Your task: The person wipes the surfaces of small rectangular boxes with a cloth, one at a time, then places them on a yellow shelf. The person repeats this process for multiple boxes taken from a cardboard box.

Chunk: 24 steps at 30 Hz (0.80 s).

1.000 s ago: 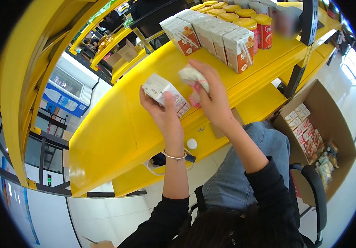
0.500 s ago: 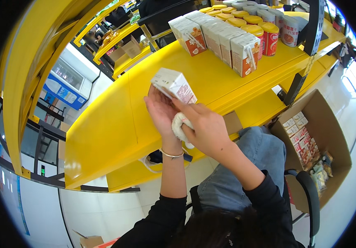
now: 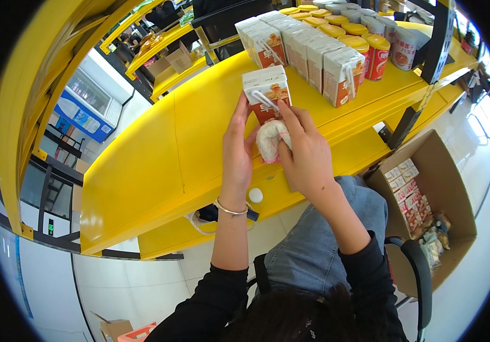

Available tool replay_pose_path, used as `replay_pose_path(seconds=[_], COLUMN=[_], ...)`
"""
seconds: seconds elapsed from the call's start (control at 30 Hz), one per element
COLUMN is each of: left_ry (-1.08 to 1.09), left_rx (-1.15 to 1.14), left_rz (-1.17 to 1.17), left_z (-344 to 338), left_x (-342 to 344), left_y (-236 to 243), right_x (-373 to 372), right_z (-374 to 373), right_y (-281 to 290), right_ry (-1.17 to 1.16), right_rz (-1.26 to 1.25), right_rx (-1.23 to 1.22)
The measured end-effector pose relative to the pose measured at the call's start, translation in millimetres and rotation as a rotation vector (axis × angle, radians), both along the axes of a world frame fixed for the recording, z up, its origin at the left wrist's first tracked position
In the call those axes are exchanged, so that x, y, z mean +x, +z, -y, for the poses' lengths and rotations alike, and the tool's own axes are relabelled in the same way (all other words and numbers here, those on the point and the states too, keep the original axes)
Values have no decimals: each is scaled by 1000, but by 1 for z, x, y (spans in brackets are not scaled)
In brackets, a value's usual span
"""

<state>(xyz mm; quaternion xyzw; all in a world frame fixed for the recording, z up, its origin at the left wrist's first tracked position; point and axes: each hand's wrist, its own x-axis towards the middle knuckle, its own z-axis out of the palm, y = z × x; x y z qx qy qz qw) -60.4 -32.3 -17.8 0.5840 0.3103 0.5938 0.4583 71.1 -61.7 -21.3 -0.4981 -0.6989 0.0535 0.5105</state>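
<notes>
My left hand (image 3: 237, 151) grips a small white-and-orange drink carton (image 3: 267, 91) from its left side. A straw in a clear sleeve is fixed to the carton's front. Bunched in my right hand (image 3: 311, 159) is a white cloth (image 3: 270, 141), just below the carton. The right index finger reaches up to the carton's front near the straw. Both hands are over the yellow shelf (image 3: 199, 131); whether the carton's base touches it cannot be made out. To the right, similar drink cartons (image 3: 339, 77) stand upright in rows.
Behind the cartons stand red cans with yellow lids (image 3: 377, 57) and pale cans (image 3: 403, 51). A black shelf post (image 3: 435, 48) rises at the right. A cardboard box (image 3: 444, 211) holding cartons and packets is beside a chair armrest (image 3: 418, 268). A white round object (image 3: 255, 195) lies below the shelf's front edge.
The carton has moved right and turned from tilted to upright, its orange front now facing me. My left hand has gone from palm up to gripping its side. The right hand followed with the cloth.
</notes>
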Motion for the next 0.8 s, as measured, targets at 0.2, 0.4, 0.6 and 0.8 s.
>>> replay_pose_path(seconds=[0.2, 0.4, 0.6, 0.8], left_ry=[-12, -88, -210, -309], left_rx=[40, 20, -141, -158], left_rz=[-40, -38, -245, -259], left_z=[-4, -2, -20, -75], left_x=[0, 2, -1, 5], left_y=[-4, 6, 30, 31], right_x=[1, 3, 9, 15], right_z=[0, -7, -33, -70], right_y=[-2, -2, 7, 9], right_ry=[3, -10, -62, -6], right_rz=[6, 12, 6, 22], right_rx=[15, 26, -122, -191])
